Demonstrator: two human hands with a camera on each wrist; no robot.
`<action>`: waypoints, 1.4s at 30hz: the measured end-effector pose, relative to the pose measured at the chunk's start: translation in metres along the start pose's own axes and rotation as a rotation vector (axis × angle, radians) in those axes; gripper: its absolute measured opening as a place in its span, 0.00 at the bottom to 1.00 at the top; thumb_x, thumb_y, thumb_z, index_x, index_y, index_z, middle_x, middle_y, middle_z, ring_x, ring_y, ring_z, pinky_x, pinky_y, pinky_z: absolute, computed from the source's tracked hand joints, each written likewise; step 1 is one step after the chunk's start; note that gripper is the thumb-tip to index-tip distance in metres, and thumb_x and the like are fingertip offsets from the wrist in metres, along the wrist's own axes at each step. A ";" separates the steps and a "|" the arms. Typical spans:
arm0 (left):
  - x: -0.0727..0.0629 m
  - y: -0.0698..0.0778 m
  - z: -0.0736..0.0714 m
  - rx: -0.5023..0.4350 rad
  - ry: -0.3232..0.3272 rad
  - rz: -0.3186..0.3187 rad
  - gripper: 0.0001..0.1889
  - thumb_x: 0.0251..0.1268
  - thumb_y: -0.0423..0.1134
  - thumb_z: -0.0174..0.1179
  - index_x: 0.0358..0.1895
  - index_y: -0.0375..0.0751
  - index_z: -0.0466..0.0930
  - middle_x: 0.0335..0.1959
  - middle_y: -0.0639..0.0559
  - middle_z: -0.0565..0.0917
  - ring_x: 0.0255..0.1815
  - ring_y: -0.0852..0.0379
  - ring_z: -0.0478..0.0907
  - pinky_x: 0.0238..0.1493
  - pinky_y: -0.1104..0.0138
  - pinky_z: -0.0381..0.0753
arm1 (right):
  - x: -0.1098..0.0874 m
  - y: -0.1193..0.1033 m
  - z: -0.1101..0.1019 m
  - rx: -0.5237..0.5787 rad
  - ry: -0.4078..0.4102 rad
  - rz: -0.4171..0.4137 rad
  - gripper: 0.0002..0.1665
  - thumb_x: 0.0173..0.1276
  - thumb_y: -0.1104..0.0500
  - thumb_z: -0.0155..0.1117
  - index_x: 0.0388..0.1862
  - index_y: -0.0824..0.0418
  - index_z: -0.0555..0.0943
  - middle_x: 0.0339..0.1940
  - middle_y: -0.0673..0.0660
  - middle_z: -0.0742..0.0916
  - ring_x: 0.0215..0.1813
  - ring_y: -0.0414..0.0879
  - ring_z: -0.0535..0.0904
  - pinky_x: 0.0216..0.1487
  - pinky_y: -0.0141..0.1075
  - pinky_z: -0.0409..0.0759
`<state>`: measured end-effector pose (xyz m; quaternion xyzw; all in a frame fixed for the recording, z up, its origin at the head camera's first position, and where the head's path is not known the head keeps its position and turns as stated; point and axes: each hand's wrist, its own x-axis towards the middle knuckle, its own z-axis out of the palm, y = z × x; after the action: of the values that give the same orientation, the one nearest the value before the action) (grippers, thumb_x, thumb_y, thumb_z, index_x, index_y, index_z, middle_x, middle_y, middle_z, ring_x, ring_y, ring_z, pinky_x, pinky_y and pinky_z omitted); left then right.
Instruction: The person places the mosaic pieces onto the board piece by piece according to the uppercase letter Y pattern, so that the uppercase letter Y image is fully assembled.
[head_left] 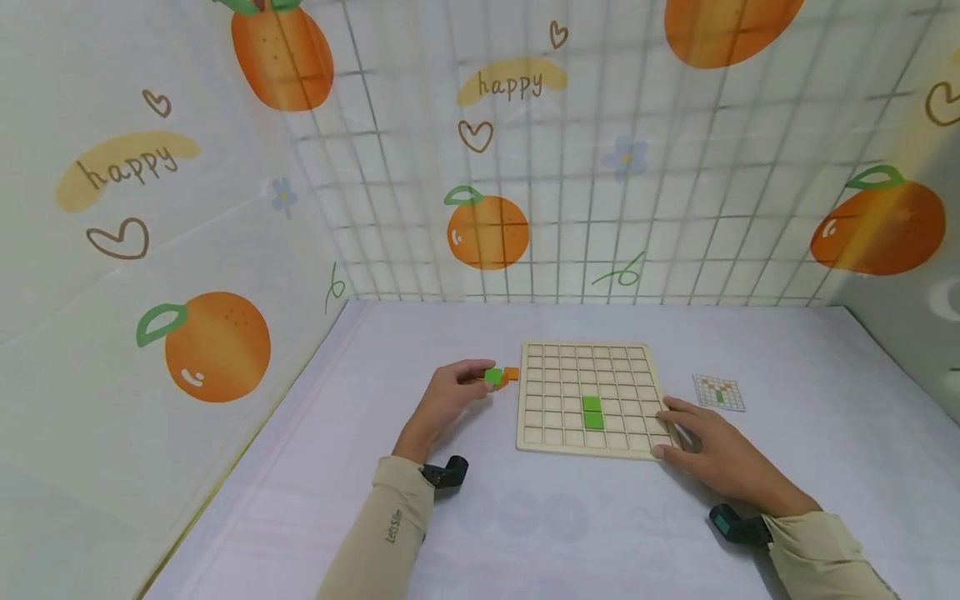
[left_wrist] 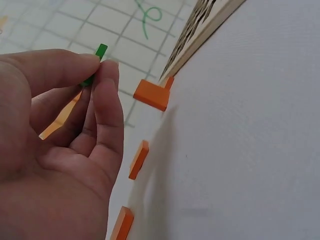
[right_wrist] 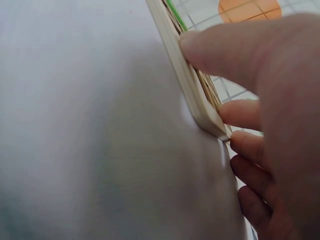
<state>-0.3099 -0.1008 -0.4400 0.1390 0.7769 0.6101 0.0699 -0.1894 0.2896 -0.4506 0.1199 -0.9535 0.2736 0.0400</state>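
Between thumb and fingertips, my left hand (head_left: 455, 392) pinches a green square tile (head_left: 492, 377), seen edge-on in the left wrist view as a green tile (left_wrist: 101, 51). Beside that hand lie orange tiles (head_left: 512, 373), close to the left side of a wooden grid board (head_left: 555, 382). Two green tiles (head_left: 592, 412) sit one behind the other in the board's grid. My right hand (head_left: 712, 450) rests at the board's right front corner, fingers extended along the side. In the right wrist view, the thumb touches the board's rim (right_wrist: 186, 75).
A small printed card (head_left: 720, 392) with a coloured grid pattern lies right of the board. Several orange tiles (left_wrist: 139, 160) are spread on the pale tabletop (head_left: 555, 533) near the left hand. Behind it hangs a printed curtain (head_left: 487, 167) over a wire grid.
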 end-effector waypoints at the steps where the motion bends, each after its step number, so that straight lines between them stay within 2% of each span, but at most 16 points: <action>1: 0.001 0.001 0.001 -0.004 0.001 -0.001 0.23 0.64 0.32 0.66 0.63 0.37 0.80 0.51 0.48 0.83 0.50 0.52 0.78 0.50 0.64 0.79 | 0.000 0.000 0.000 0.001 -0.001 0.002 0.39 0.66 0.40 0.70 0.65 0.66 0.78 0.73 0.69 0.70 0.72 0.72 0.61 0.65 0.68 0.59; 6: 0.005 0.004 0.006 -0.006 0.007 -0.011 0.23 0.63 0.33 0.66 0.62 0.37 0.80 0.50 0.48 0.83 0.50 0.52 0.80 0.51 0.64 0.79 | 0.000 0.000 -0.002 0.000 -0.006 0.012 0.40 0.65 0.40 0.70 0.65 0.66 0.77 0.73 0.69 0.69 0.72 0.72 0.61 0.65 0.68 0.59; 13: 0.010 0.013 0.016 0.065 -0.004 -0.031 0.24 0.63 0.38 0.68 0.63 0.43 0.80 0.53 0.52 0.83 0.53 0.54 0.78 0.54 0.60 0.78 | 0.000 0.001 -0.003 -0.002 0.005 -0.025 0.39 0.66 0.41 0.69 0.65 0.68 0.77 0.73 0.70 0.70 0.72 0.72 0.61 0.65 0.67 0.60; 19: 0.018 0.017 0.026 0.056 -0.045 0.019 0.22 0.63 0.35 0.68 0.61 0.42 0.82 0.52 0.44 0.83 0.49 0.54 0.79 0.50 0.62 0.79 | 0.000 0.001 -0.005 -0.001 -0.003 -0.019 0.40 0.66 0.40 0.69 0.65 0.67 0.77 0.73 0.70 0.70 0.72 0.72 0.61 0.65 0.67 0.60; 26: 0.022 0.027 0.038 0.125 -0.089 0.060 0.21 0.63 0.34 0.68 0.60 0.40 0.82 0.48 0.52 0.84 0.47 0.55 0.80 0.48 0.63 0.79 | 0.000 0.001 -0.005 0.008 -0.005 -0.014 0.40 0.66 0.40 0.69 0.65 0.67 0.77 0.73 0.70 0.70 0.72 0.72 0.61 0.65 0.68 0.59; 31: 0.026 0.029 0.048 0.162 -0.120 0.052 0.20 0.64 0.35 0.68 0.60 0.44 0.83 0.48 0.56 0.84 0.48 0.55 0.79 0.48 0.62 0.78 | 0.000 0.002 -0.004 0.018 -0.004 -0.023 0.40 0.66 0.40 0.69 0.65 0.67 0.77 0.73 0.70 0.70 0.72 0.72 0.61 0.65 0.68 0.60; 39: 0.035 0.026 0.065 0.174 -0.172 0.027 0.21 0.65 0.35 0.67 0.61 0.44 0.82 0.46 0.56 0.83 0.48 0.57 0.78 0.50 0.63 0.77 | 0.000 0.004 -0.002 0.015 0.002 -0.032 0.40 0.66 0.39 0.68 0.65 0.67 0.77 0.73 0.69 0.70 0.72 0.72 0.61 0.65 0.67 0.60; 42: 0.038 0.024 0.071 0.228 -0.177 0.004 0.19 0.64 0.37 0.68 0.59 0.50 0.84 0.44 0.59 0.83 0.47 0.59 0.77 0.50 0.64 0.76 | 0.000 0.004 -0.002 0.026 -0.001 -0.029 0.40 0.66 0.39 0.68 0.65 0.67 0.77 0.73 0.69 0.70 0.72 0.72 0.61 0.65 0.67 0.60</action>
<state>-0.3233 -0.0178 -0.4322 0.2010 0.8317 0.5033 0.1208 -0.1902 0.2941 -0.4511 0.1344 -0.9480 0.2853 0.0419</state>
